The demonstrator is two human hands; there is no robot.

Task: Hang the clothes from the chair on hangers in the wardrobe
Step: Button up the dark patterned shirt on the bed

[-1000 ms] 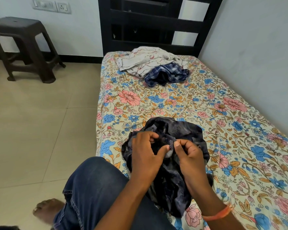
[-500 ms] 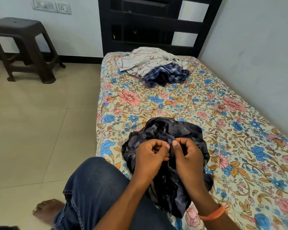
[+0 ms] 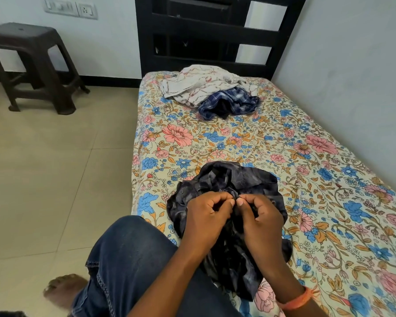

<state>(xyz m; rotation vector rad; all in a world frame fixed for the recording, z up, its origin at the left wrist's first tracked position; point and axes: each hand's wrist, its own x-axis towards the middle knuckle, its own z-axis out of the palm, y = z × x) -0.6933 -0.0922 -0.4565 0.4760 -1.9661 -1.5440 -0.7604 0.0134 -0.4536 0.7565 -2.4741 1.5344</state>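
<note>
- Dark plastic stool (image 3: 32, 62): stands on the tiled floor (image 3: 44, 179) at far left, against the wall beneath a switch plate (image 3: 71, 9).
- Bare foot (image 3: 65, 289): rests on the floor at lower left, beside a leg in blue jeans (image 3: 133, 259) that extends into the lower centre.
- Bed (image 3: 329, 202): covered with a floral sheet in pink, blue and orange, running from the centre to the right edge along the right wall; a dark slatted headboard (image 3: 215, 30) stands at its far end.
- Pale printed garment (image 3: 201, 85): lies crumpled at the far end of the bed, just below the headboard.
- Blue checked garment (image 3: 233, 104): bunched just beside the pale garment and touching it, on its near right side.
- Dark patterned shirt (image 3: 226, 179): the task garment in use; heaped on the near part of the bed, its lower part draped toward the person's lap.
- Left hand (image 3: 206, 216): fingers curled, thumb and fingertips pinching a fold of the dark patterned shirt at its middle.
- Right hand (image 3: 261, 216): fingers likewise curled and pinching the same shirt, thumb tip nearly touching the left thumb; an orange band (image 3: 297, 298) circles the wrist.
</note>
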